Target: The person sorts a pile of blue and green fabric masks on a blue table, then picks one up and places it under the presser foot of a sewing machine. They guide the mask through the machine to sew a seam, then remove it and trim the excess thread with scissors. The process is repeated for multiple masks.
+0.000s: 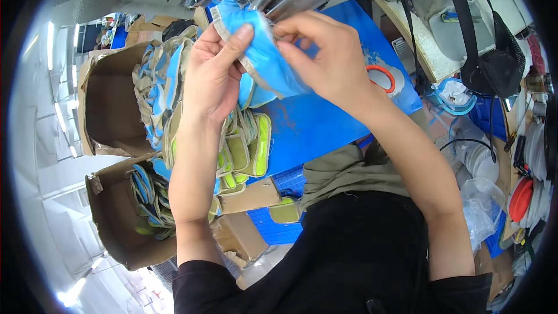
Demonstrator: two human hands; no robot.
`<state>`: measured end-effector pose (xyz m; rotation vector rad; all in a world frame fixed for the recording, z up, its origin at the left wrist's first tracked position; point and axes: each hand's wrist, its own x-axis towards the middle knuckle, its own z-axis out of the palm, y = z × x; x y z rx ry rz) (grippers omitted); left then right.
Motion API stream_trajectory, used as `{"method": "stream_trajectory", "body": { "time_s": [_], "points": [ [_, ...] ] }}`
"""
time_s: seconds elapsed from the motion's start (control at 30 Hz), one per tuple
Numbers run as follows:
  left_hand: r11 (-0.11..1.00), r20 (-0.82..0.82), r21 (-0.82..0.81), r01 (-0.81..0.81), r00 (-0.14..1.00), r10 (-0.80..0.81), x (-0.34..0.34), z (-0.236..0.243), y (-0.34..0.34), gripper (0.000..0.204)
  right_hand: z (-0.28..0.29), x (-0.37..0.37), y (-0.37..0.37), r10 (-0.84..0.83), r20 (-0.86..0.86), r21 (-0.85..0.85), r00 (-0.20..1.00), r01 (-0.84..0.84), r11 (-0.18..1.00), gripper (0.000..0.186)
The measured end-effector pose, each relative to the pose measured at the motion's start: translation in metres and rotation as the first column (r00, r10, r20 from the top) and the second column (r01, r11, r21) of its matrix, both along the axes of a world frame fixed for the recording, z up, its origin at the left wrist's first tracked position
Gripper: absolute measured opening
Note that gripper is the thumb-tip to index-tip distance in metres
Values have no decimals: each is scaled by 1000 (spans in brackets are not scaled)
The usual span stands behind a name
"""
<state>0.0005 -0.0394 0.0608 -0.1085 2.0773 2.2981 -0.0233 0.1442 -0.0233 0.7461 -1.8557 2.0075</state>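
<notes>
A light blue fabric piece with beige binding along its edges (273, 70) is raised in front of the sewing machine's metal parts (296, 0). My left hand (212, 75) is closed on its left side, the thumb pressed flat over the blue face. My right hand (328, 55) pinches the upper right edge between thumb and curled fingers. The piece is bent and slightly crumpled between both hands. Another blue piece (247, 92) lies under it on the blue tabletop (319, 125). Whether the raised piece touches the machine, I cannot tell.
Two cardboard boxes (110, 102) at the left hold piles of blue and beige pieces. Green-edged pieces (260, 148) stack beside my left forearm. An orange scissor handle (381, 68) lies on the right of the tabletop. Black straps (462, 17) hang at the upper right.
</notes>
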Motion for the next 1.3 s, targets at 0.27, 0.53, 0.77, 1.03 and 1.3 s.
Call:
{"method": "stream_trajectory", "body": {
  "time_s": [0.27, 0.53, 0.77, 1.03, 1.3],
  "points": [
    [952, -237, -254, -168, 966, 107, 5, -11, 11, 27, -10, 0, -2, 32, 19, -52, 999, -31, 998, 20],
    [951, -225, -269, -154, 970, 94, 4, -10, 15, 27, -19, 3, -16, 25, 64, -75, 998, -21, 997, 23],
    [979, -134, -158, -133, 985, 112, 3, -4, 19, 43, -22, 7, -21, 35, 132, -151, 991, -15, 988, 21],
    [990, -23, -44, -131, 991, 130, -9, 3, 15, 39, -6, 13, -14, 243, 335, -282, 910, -149, 948, 24],
    [988, -76, -39, -146, 987, 143, -4, 5, 20, 46, 1, 11, -8, 336, 383, -336, 861, -209, 918, 29]
  ]
}}
